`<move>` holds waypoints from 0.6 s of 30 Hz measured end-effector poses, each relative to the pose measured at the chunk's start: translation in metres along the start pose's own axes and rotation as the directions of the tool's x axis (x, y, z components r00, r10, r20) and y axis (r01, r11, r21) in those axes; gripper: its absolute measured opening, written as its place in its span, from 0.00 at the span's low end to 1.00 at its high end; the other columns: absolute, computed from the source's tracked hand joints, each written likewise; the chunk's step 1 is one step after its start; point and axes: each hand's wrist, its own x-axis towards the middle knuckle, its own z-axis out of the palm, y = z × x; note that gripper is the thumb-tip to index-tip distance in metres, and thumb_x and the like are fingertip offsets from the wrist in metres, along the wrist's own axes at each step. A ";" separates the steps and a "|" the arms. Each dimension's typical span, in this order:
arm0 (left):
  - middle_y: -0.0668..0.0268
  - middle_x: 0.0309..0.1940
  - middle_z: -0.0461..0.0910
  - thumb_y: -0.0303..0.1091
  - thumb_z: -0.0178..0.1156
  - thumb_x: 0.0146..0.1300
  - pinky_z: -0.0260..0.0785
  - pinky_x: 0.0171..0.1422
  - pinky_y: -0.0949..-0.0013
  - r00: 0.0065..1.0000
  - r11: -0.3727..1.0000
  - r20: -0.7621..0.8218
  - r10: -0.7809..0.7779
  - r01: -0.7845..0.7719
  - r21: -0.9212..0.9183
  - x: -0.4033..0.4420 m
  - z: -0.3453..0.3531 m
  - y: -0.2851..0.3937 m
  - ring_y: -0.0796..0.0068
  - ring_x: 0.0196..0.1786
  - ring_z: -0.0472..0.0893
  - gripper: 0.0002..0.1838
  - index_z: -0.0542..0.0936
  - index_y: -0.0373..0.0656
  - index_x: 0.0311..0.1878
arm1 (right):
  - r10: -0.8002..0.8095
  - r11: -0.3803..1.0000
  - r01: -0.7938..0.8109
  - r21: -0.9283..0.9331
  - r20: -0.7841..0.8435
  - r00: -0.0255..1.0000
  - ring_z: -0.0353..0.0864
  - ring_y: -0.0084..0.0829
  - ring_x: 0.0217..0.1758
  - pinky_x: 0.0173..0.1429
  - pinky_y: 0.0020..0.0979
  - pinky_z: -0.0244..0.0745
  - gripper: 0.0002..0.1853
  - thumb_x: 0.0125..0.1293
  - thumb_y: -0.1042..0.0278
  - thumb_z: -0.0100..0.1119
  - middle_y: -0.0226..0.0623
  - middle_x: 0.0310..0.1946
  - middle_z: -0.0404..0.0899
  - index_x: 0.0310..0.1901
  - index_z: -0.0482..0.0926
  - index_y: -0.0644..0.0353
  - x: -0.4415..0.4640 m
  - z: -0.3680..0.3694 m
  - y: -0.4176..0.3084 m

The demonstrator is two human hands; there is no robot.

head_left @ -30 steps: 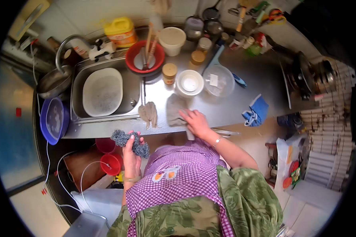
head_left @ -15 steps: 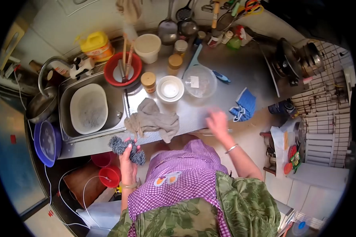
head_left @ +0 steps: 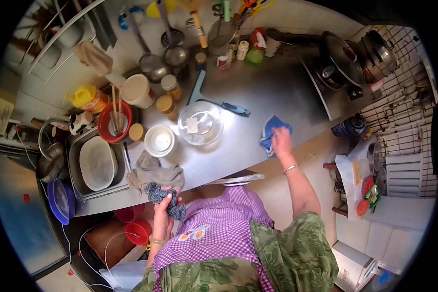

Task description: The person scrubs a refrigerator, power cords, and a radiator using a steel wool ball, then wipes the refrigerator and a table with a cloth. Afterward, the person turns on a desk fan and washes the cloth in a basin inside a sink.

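Observation:
My left hand (head_left: 163, 217) is closed around a dark grey, fuzzy scrubbing pad (head_left: 176, 208), held just in front of the counter edge. A crumpled beige cloth (head_left: 156, 171) lies on the counter beside it. Near the counter's front edge, my right hand (head_left: 281, 142) is on a blue cloth (head_left: 274, 125) with a pale border, the fingers curled onto it. The fingertips are partly lost against the fabric.
On the steel counter stand a clear bowl (head_left: 213, 127), white bowls (head_left: 160, 140), a blue squeegee (head_left: 196, 90) and jars. The sink (head_left: 76, 168) holds a white basin (head_left: 97, 163). Below the counter edge, a pale panel (head_left: 248, 177) juts out. Pans (head_left: 342, 61) stand right.
My right hand has reached from the counter edge onto the blue cloth, which is now bunched under it. My left hand still holds the pad. The view has turned and shifted.

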 end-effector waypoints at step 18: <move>0.56 0.52 0.80 0.35 0.60 0.66 0.79 0.46 0.63 0.980 0.989 -0.169 -0.107 0.089 -0.115 -0.004 0.096 -0.067 0.66 0.43 0.83 0.24 0.68 0.40 0.64 | -0.388 0.873 0.319 0.368 0.130 0.912 0.69 0.47 0.56 0.61 0.46 0.67 0.24 0.52 0.70 0.62 0.44 0.52 0.74 0.55 0.80 0.53 0.002 -0.024 -0.006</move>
